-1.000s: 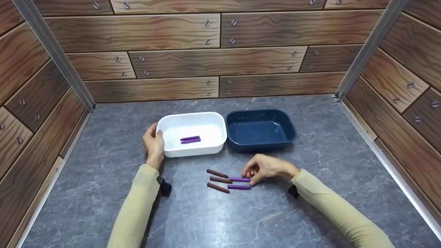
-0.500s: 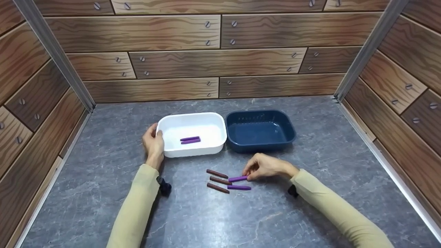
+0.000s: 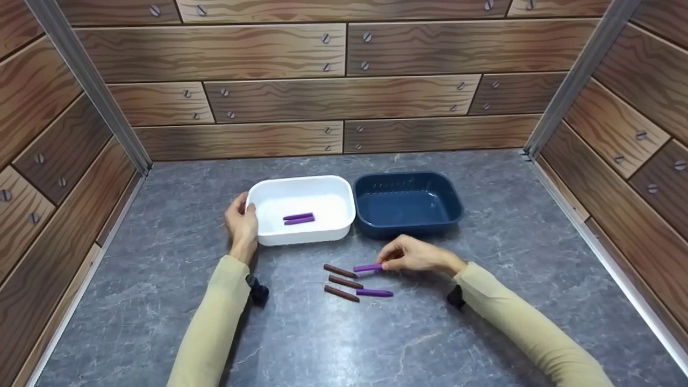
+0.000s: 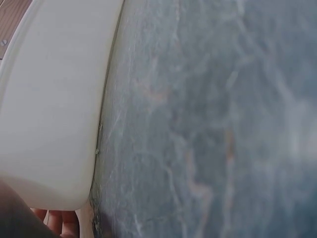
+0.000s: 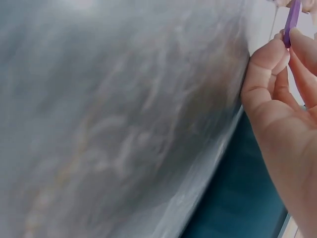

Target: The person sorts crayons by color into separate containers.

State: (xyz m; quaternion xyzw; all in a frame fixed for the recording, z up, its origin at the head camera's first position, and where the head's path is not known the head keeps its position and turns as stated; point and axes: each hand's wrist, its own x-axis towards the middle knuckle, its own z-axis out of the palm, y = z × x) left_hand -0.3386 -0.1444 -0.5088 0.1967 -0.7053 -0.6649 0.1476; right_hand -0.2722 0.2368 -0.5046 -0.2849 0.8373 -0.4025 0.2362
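Observation:
My right hand (image 3: 416, 253) pinches the end of a purple crayon (image 3: 367, 267) between thumb and fingertips, lifted a little off the tabletop; the same purple crayon (image 5: 292, 22) shows at the top of the right wrist view. My left hand (image 3: 241, 223) grips the left end of a white plastic tub (image 3: 301, 236), thumb over the rim and fingers outside. Two purple crayons (image 3: 299, 219) lie side by side in that tub. On the table, three brown crayons (image 3: 342, 293) lie near another purple crayon (image 3: 374, 293).
A dark blue tub (image 3: 407, 228) stands right beside the white one, just beyond my right hand. Grey marbled tabletop (image 3: 301, 344) spreads around them. Wood-patterned walls (image 3: 344, 97) close in the back and both sides.
My right hand has picked up the upper purple crayon and moved it slightly away from me, off the brown crayons' ends. The left hand keeps its hold on the white tub.

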